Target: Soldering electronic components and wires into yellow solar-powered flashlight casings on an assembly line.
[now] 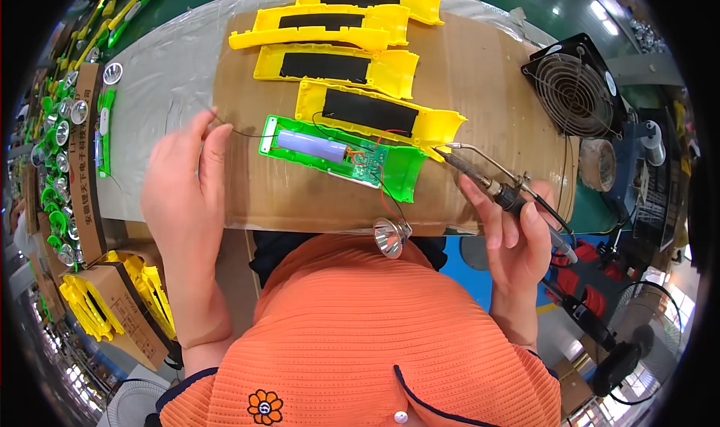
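A green flashlight housing half (409, 173) lies on the cardboard, holding a lilac cylindrical battery (311, 145) and a green circuit board (369, 163) with red and black wires. My left hand (184, 179) pinches a thin black wire (244, 134) between thumb and forefinger, left of the housing. In my right hand (517, 236) is a soldering iron (491, 187) with a thin bent metal tube alongside it. Its tip is close to the near right end of a yellow housing half (439, 124); contact cannot be told. A silver reflector lamp (390, 237) hangs by wires at the table's front edge.
More yellow housing halves (394, 71) with black pads are lined up toward the back of the cardboard sheet (495, 74). A black fan (576, 89) and a tape roll (598, 164) stand at right. Several green parts with reflectors (61, 132) crowd the far left, above a carton (133, 318).
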Action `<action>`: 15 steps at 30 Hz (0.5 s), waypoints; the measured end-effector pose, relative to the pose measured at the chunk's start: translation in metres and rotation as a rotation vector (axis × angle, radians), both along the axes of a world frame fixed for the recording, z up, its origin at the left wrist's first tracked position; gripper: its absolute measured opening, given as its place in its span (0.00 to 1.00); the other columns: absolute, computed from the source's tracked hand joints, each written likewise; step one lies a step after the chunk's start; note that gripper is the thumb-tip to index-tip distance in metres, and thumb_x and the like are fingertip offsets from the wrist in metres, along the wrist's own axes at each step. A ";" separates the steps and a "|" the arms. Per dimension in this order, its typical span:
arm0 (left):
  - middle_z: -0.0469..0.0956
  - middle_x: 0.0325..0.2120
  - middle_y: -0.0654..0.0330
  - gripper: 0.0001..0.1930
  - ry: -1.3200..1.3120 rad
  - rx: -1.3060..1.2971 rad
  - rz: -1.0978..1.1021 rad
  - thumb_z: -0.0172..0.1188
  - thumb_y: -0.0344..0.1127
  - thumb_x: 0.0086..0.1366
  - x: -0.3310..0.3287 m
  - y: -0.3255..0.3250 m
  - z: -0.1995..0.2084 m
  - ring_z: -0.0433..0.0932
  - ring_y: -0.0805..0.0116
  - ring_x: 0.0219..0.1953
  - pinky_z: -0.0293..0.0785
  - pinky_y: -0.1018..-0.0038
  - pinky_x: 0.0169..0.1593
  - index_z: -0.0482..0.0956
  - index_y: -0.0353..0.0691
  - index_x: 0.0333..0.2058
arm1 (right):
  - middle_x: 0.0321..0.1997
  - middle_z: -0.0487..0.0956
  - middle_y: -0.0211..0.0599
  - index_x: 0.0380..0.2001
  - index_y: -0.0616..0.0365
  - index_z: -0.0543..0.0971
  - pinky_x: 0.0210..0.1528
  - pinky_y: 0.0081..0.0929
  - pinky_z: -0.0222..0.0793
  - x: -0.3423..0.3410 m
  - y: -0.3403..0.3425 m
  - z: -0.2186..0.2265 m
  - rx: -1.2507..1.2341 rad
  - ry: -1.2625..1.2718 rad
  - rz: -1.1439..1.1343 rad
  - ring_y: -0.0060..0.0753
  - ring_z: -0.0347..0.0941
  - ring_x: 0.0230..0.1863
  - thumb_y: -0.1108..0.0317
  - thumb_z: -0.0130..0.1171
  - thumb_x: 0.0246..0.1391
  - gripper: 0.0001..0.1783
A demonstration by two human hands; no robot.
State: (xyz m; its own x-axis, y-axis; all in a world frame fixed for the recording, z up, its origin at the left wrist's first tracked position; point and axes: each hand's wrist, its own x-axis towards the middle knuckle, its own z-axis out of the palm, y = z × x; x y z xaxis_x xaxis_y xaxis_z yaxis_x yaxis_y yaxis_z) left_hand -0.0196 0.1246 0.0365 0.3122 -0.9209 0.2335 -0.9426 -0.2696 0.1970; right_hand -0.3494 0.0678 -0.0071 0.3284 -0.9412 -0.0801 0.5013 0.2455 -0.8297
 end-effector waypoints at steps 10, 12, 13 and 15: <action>0.82 0.37 0.55 0.08 0.481 -0.182 -0.591 0.65 0.21 0.58 -0.018 -0.018 -0.002 0.81 0.57 0.44 0.76 0.68 0.48 0.84 0.35 0.37 | 0.13 0.61 0.20 0.36 0.50 0.64 0.71 0.68 0.51 0.010 0.006 0.011 0.052 0.056 -0.015 0.20 0.66 0.16 0.68 0.48 0.64 0.04; 0.81 0.35 0.58 0.08 0.557 -0.106 -0.669 0.66 0.22 0.56 -0.019 -0.018 -0.008 0.80 0.58 0.43 0.76 0.68 0.47 0.84 0.37 0.36 | 0.14 0.62 0.23 0.38 0.53 0.64 0.67 0.64 0.58 0.009 0.008 0.010 0.054 0.057 -0.014 0.23 0.67 0.16 0.69 0.50 0.63 0.06; 0.81 0.35 0.58 0.08 0.555 -0.101 -0.665 0.66 0.22 0.56 -0.019 -0.019 -0.007 0.80 0.58 0.43 0.76 0.68 0.47 0.84 0.37 0.36 | 0.15 0.63 0.26 0.40 0.56 0.64 0.64 0.61 0.65 0.009 0.009 0.010 0.053 0.057 -0.014 0.26 0.67 0.15 0.70 0.52 0.61 0.09; 0.80 0.35 0.61 0.08 0.451 -0.013 -0.765 0.66 0.24 0.55 -0.020 -0.022 -0.005 0.79 0.60 0.43 0.74 0.67 0.46 0.84 0.39 0.35 | 0.15 0.64 0.27 0.40 0.57 0.64 0.64 0.60 0.66 0.012 0.009 0.012 0.047 0.058 0.007 0.27 0.68 0.15 0.70 0.53 0.61 0.10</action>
State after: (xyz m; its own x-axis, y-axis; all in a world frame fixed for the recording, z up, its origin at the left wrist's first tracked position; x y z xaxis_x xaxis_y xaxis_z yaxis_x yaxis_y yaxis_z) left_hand -0.0397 0.1026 0.0314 -0.3230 -0.9130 0.2492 -0.6954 0.4075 0.5920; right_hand -0.3374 0.0766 0.0047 0.3281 -0.9338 -0.1427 0.4514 0.2877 -0.8447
